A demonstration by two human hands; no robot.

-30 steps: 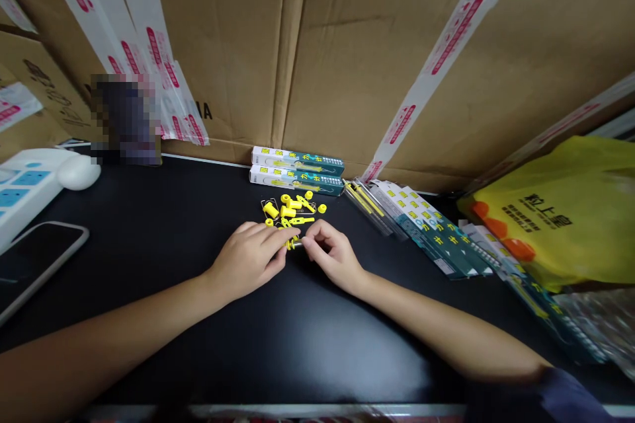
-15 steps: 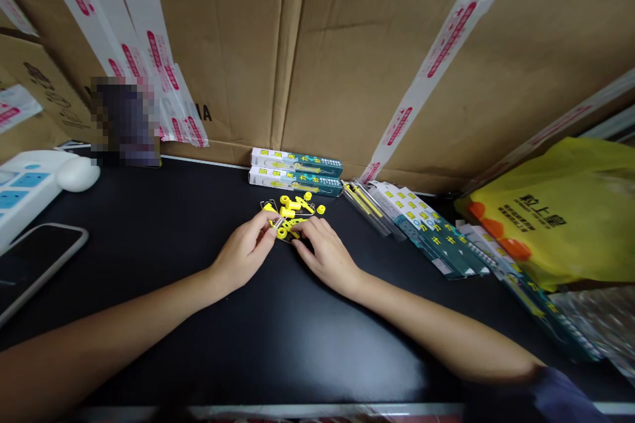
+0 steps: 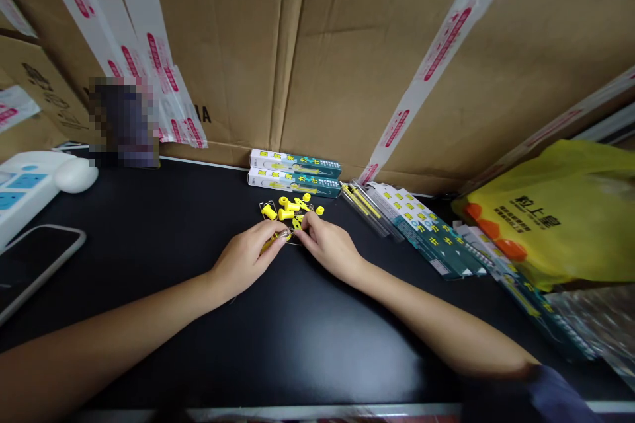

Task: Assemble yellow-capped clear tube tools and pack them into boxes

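Yellow plastic parts lie in a small loose pile on a black table, caps, tubes and flat pieces jumbled together. At the near edge of the pile, toward its left, is the left hand, its thumb and fingers clamped on a small yellow and metal piece. The metal end of that piece points to the right, along the near edge of the pile. The right hand is at the near right edge of the pile, fingers curled and thumb close to the forefinger, the tips just beside the metal end; I cannot tell whether they pinch anything.

Just beyond the pile are two slim printed boxes, set lengthwise. Right of the pile are clear tubes with yellow inside, and past them a row of green and white boxes. Farther right of the pile is a yellow bag with orange things showing through it. Well to the left of the pile are a white power strip and, nearer the person, a phone. Behind everything, beyond the pile, a cardboard wall rises, crossed by printed tape.
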